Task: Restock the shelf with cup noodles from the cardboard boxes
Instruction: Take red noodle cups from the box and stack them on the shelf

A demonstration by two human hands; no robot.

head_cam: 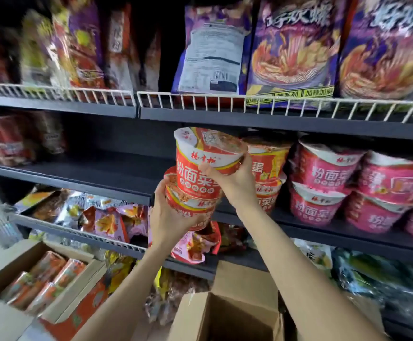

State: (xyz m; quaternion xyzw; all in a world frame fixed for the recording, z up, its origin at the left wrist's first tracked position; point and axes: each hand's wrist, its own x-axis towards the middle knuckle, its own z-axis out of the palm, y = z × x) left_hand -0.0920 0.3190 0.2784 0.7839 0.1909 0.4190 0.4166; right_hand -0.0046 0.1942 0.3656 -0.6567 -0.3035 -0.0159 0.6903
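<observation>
Cardboard box (227, 313), dark shelf (116, 168), noodle cups (323, 183)

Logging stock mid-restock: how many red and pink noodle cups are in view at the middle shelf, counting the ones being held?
Red cups held: 2
Red cups shelved: 2
Pink cups shelved: 5, the last cropped at the frame edge
Total: 9
</observation>
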